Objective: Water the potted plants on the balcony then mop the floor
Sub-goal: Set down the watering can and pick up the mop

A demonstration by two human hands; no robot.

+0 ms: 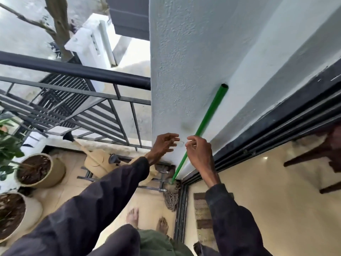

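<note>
Two hands raised. Left hand (162, 146): fingers spread, holding nothing, near white wall (184, 71). Right hand (200, 154): fingers curled across green mop handle (212, 111); real grip, cannot tell. Beige tiled floor (147, 206) below hands, door track (181, 209) under right hand. Handle leans on wall, rising beyond right hand; mop head (170, 198) on floor beneath. Watering can (96, 161), plant pots (38, 170) left of left hand; black railing (73, 71) beyond.

Mop handle (208, 117) passes behind the right grip (199, 156) — whether it is held, unclear; can (96, 160) lies partly under the left sleeve (110, 185); lower pot (34, 209), plant (7, 145) and chair (317, 154) are cut off by the edges — the chair blurred.
</note>
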